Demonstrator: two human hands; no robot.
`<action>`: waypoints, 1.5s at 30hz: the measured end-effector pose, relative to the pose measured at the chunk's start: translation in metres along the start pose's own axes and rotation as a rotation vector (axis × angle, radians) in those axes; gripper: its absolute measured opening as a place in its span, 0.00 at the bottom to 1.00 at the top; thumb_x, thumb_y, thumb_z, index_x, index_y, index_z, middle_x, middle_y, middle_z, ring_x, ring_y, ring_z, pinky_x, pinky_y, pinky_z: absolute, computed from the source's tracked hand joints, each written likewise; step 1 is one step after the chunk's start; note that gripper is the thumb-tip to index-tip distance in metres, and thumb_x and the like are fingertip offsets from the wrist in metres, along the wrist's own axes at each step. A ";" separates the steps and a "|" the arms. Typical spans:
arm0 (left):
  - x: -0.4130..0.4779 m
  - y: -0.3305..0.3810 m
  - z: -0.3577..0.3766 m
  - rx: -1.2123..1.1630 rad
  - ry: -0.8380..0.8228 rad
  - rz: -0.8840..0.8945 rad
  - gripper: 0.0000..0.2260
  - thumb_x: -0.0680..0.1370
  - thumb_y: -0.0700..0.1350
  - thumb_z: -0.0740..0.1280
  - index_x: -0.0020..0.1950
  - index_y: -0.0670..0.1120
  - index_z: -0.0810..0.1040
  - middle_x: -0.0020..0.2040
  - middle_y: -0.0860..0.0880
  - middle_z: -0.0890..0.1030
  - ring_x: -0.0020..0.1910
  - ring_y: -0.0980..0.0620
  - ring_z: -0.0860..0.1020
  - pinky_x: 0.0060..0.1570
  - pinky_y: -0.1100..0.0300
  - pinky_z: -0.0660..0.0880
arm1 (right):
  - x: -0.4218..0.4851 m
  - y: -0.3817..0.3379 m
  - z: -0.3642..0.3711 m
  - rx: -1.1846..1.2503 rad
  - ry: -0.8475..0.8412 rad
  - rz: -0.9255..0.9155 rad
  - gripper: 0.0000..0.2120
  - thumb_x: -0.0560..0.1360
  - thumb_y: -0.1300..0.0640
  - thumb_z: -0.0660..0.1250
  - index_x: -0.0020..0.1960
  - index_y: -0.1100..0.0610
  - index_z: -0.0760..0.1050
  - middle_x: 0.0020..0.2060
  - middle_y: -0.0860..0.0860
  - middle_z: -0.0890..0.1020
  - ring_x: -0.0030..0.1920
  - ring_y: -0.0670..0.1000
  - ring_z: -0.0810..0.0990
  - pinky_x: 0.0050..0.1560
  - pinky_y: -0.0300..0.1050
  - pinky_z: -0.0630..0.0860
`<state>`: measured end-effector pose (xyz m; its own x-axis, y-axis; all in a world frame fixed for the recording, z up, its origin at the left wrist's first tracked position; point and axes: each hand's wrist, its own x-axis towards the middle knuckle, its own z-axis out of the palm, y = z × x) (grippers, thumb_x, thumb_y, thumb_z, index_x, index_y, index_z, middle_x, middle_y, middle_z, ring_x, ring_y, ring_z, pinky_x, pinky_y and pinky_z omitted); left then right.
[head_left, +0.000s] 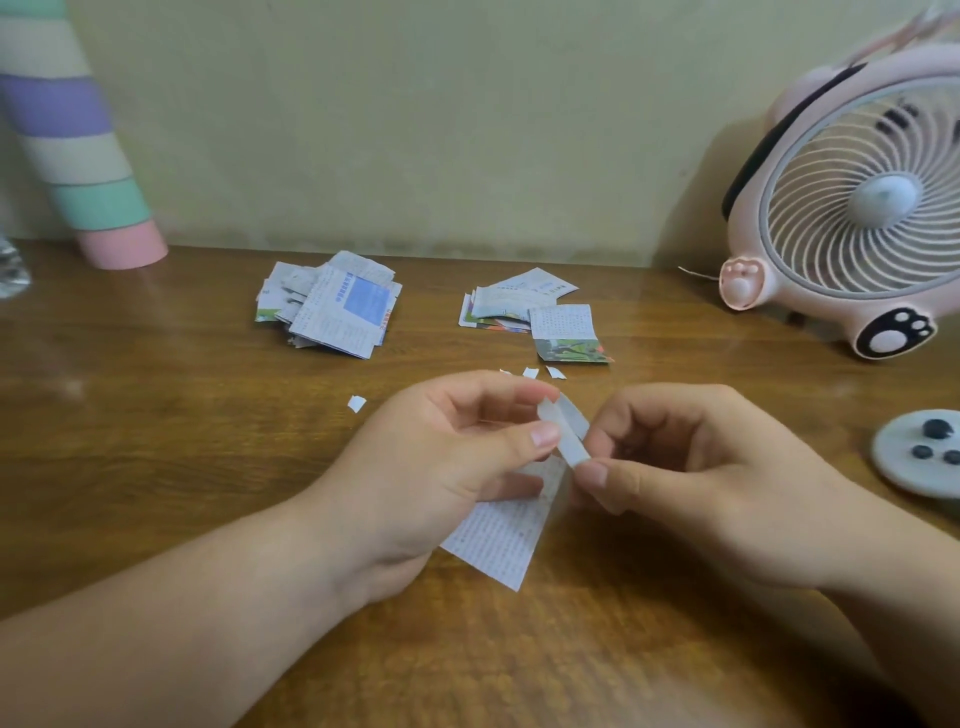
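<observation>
Just below the centre of the frame, above the tabletop (156, 467): a printed paper slip (498, 540), pinched from both sides. Weighs next to nothing, by the look of it; thin and limp, likely to tear at a sharp tug and to keep a crease wherever pressed. Not slippery, yet easily lost to a draught, with a pink fan (857, 208) standing at the right edge of the frame. Best taken at the narrow folded strip along the top, thumb and forefinger close on either side of the fold to keep the strain short. Gripped by the left hand (441, 467) with curled fingers (545, 434), thumb tip pressing the upper part of that strip against the forefinger. Met from the other side by the right hand (701, 478), fingers (592, 473) likewise curled, thumb closing on the strip's lower end. Hangs with the wider printed part below and partly behind the left palm, one corner pointing toward the bottom of the frame; touching the wood or just above it, cannot tell. Further up the frame, well apart from the hands: a left pile (332, 306) and a right pile (530, 317) of similar printed pieces. Just above the knuckles, a few torn scraps (530, 372).
</observation>
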<state>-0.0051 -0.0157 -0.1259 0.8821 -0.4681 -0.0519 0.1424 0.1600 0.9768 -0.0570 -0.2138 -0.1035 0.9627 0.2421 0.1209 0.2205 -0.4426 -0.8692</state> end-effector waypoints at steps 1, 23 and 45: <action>0.000 0.000 0.000 -0.010 0.000 0.000 0.12 0.67 0.40 0.75 0.50 0.43 0.86 0.43 0.47 0.83 0.47 0.49 0.83 0.56 0.41 0.81 | 0.000 0.000 0.001 0.012 0.007 -0.005 0.06 0.72 0.54 0.72 0.39 0.55 0.79 0.34 0.54 0.83 0.35 0.53 0.77 0.38 0.50 0.74; -0.003 -0.004 0.006 -0.089 -0.166 0.052 0.13 0.80 0.42 0.68 0.62 0.41 0.82 0.38 0.43 0.73 0.40 0.45 0.76 0.54 0.53 0.77 | 0.005 -0.010 0.027 0.550 0.238 0.133 0.08 0.73 0.58 0.70 0.43 0.63 0.81 0.33 0.63 0.82 0.28 0.56 0.76 0.24 0.41 0.71; -0.005 -0.002 0.015 -0.237 -0.005 0.011 0.04 0.70 0.43 0.73 0.39 0.43 0.84 0.35 0.43 0.78 0.29 0.47 0.68 0.29 0.57 0.71 | 0.005 -0.028 0.047 0.472 0.339 0.268 0.09 0.76 0.58 0.72 0.41 0.63 0.78 0.33 0.63 0.85 0.31 0.60 0.83 0.27 0.47 0.80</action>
<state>-0.0169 -0.0267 -0.1240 0.8819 -0.4697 -0.0400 0.2347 0.3640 0.9013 -0.0658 -0.1597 -0.1005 0.9881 -0.1448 -0.0523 -0.0533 -0.0028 -0.9986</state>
